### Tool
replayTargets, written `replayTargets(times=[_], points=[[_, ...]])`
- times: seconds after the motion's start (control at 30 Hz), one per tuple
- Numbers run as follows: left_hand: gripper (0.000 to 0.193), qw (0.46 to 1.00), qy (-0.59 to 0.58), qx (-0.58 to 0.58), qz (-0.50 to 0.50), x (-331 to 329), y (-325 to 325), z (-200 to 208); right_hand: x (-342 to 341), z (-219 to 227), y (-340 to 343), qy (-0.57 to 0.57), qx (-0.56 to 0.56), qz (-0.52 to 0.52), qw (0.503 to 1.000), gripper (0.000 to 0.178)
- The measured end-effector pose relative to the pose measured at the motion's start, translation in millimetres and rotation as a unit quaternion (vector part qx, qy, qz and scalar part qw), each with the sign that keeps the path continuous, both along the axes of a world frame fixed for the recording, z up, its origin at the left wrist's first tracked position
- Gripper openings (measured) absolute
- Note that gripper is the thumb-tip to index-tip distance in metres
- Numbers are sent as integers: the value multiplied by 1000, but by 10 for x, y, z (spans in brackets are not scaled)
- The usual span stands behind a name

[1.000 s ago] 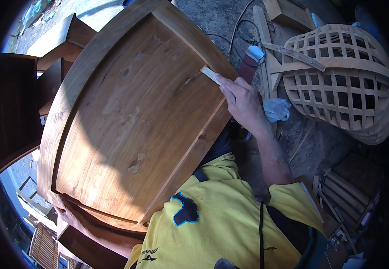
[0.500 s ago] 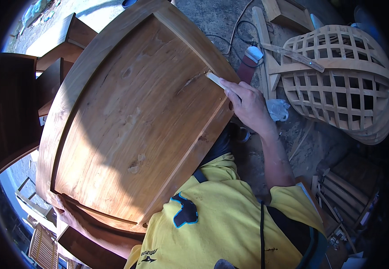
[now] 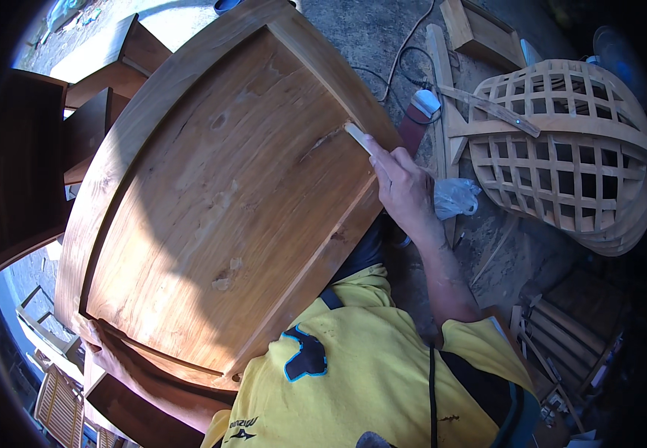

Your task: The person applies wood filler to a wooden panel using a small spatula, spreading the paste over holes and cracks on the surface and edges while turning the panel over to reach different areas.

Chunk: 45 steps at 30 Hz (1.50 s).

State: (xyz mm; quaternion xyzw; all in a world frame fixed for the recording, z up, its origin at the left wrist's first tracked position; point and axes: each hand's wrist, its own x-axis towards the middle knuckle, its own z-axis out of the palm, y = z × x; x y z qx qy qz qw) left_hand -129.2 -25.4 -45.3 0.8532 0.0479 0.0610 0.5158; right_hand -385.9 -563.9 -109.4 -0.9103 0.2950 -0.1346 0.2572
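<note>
Fingers of the right hand point(image 3: 407, 187) are clamped on a pale flat strip point(image 3: 356, 138); its tip, just ahead of them, is on the wooden panel point(image 3: 211, 187) beside a crack point(image 3: 322, 142). The raised frame point(image 3: 331, 75) edges the panel beyond them, with broad panel face leftward (a plastic bag point(image 3: 455, 196) lies to their right). Whether the left hand point(image 3: 107, 355) grips the corner, I cannot tell.

The right hand point(image 3: 409, 190) sits slightly nearer the person's body than a second ago, and the pale flat strip point(image 3: 357, 139) beyond its fingertips slants more steeply. The view tilts a little, so the wooden lattice frame point(image 3: 551, 125) right of the hand appears lower.
</note>
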Motion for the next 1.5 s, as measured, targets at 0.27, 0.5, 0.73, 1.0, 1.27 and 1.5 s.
replayTargets(times=[0.27, 0.5, 0.73, 1.0, 1.27, 1.5], points=[[46, 1000, 6, 0, -12, 53, -35, -18, 87, 249, -10, 82, -3, 10, 997, 37], [46, 1000, 7, 5, -17, 38, -31, -16, 1, 275, -64, 38, 52, 4, 998, 36], [46, 1000, 5, 11, -16, 12, 1, 11, -13, 314, -121, 82, 19, 27, 996, 35], [46, 1000, 2, 10, -22, 34, -22, 39, -38, 32, 97, 3, 70, 39, 997, 41], [46, 1000, -1, 8, -26, 38, -35, 91, -35, 92, 92, 18, 74, 38, 996, 42], [46, 1000, 1, 5, -24, 16, -53, 79, 91, 276, -134, 8, 27, 74, 997, 40]])
